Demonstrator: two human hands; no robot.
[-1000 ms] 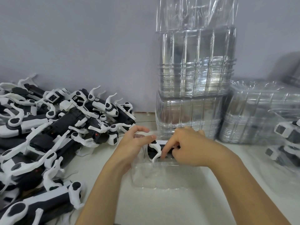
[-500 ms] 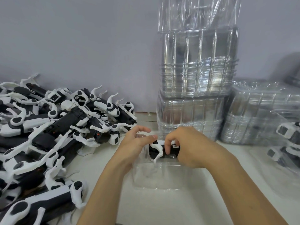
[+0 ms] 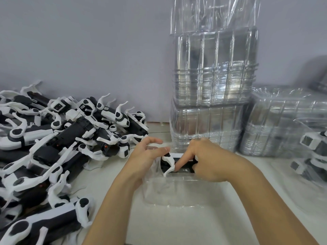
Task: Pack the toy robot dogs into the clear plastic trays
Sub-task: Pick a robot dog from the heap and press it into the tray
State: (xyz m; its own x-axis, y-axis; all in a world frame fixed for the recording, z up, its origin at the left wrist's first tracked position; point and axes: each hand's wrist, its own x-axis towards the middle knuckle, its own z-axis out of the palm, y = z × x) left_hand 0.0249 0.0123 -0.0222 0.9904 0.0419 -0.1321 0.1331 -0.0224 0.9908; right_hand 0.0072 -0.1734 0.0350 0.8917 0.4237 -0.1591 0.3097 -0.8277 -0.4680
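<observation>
a heap of black-and-white toy robot dogs (image 3: 58, 149) lies far left. the left hand (image 3: 146, 160) grips the clear plastic tray (image 3: 175, 193); the right hand (image 3: 210, 161) presses one black-and-white dog (image 3: 172, 161) into its far end. stacked clear trays (image 3: 212, 103) stand behind.

A heap of toy robot dogs (image 3: 58, 149) crowds the left side of the white table (image 3: 177, 225), its legs jutting toward the left hand (image 3: 145, 156), while a tall stack of clear trays (image 3: 212, 85) walls off the far side just behind the right hand (image 3: 208, 161). A lower tray stack (image 3: 283, 126) and bagged dogs (image 3: 313, 154) close the right. Bare table shows on the near side of the open tray (image 3: 177, 193), between the forearms.
</observation>
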